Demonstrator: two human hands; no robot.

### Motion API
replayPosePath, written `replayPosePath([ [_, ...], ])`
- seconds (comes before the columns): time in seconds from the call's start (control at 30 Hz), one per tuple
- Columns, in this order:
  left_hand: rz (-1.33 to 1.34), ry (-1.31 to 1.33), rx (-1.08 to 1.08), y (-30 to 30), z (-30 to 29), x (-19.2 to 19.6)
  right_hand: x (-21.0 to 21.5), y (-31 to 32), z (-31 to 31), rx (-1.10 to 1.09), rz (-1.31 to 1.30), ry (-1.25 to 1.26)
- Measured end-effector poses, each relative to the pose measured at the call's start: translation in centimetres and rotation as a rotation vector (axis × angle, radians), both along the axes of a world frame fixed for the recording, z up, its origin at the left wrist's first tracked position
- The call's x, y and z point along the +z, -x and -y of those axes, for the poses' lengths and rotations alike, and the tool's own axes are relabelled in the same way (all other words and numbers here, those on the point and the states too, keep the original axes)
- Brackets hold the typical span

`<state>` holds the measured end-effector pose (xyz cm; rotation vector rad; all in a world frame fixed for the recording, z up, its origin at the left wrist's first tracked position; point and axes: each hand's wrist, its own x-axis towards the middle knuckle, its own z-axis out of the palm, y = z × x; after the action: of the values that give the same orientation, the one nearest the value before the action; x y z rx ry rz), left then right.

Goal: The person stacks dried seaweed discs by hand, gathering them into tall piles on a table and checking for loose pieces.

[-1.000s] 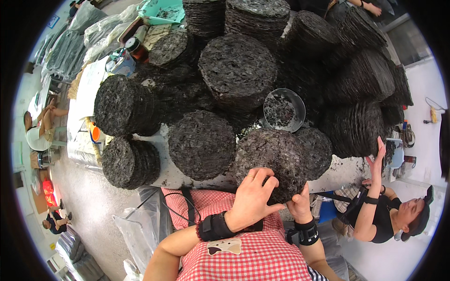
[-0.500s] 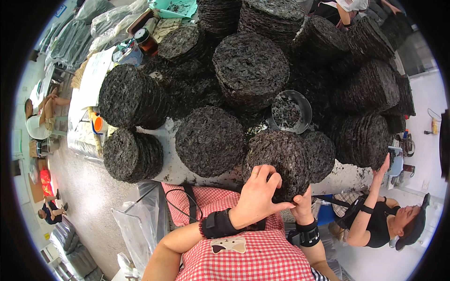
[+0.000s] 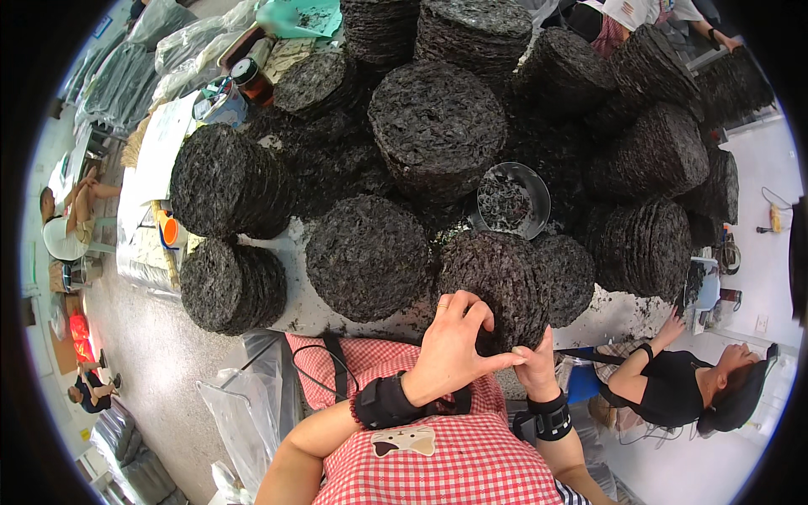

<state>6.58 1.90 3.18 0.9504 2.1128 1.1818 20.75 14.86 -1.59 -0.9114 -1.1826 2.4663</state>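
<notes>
Crowded table (image 3: 296, 292), 1 dark round stack (image 3: 486, 268) at its near edge.
Left hand (image 3: 453, 347), thumb spread from bent fingers, and right hand (image 3: 537, 370), fingers mostly hidden, touch it; uneven squeezing could crack it.

Upper left of you: mint-green tray (image 3: 280, 18), dark-lidded jar (image 3: 257, 87), pale-blue bucket (image 3: 231, 111), plastic-wrapped bundles (image 3: 119, 87). Your left: orange cup (image 3: 172, 231), red bag (image 3: 80, 328), seated person (image 3: 61, 236). Your right: 1 co-worker (image 3: 669, 387), black cap, plus light-blue bin (image 3: 712, 284) near the white wall (image 3: 762, 278).
</notes>
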Motion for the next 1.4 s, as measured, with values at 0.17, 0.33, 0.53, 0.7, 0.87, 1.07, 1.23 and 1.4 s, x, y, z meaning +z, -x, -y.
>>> replayPosePath([
  [0.17, 0.065, -0.115, -0.019, 1.1, 0.4, -0.8, 0.3, 0.5, -0.1, -0.054, -0.026, 0.061],
  [0.33, 0.254, -0.203, 0.001, 1.7, 0.9, -0.5, 0.1, 0.9, -0.2, -0.039, -0.091, 0.13],
  [0.53, 0.151, 0.042, 0.092, 2.0, -0.5, 0.4, -0.8, 0.5, -0.1, 0.082, 0.016, -0.311],
  [0.7, 0.514, -0.321, 0.204, 2.1, 0.0, -2.1, 0.1, 1.0, 0.1, -0.005, -0.01, -0.115],
  [0.87, 0.277, -0.119, 0.115, 2.3, -0.5, -0.6, -0.5, 1.2, -0.1, 0.113, 0.044, -0.481],
  [1.07, 0.402, -0.24, 0.24, 2.3, -0.6, -1.6, -0.1, 1.4, -0.1, 0.116, 0.069, -0.487],
  [1.23, 0.232, -0.201, 0.271, 2.4, -1.3, -1.2, -0.3, 1.7, 0.2, 0.184, 0.122, -0.537],
  [1.4, 0.491, -0.295, 0.319, 3.9, 0.0, -1.4, 0.5, 2.0, 0.0, 0.125, 0.081, -0.537],
])
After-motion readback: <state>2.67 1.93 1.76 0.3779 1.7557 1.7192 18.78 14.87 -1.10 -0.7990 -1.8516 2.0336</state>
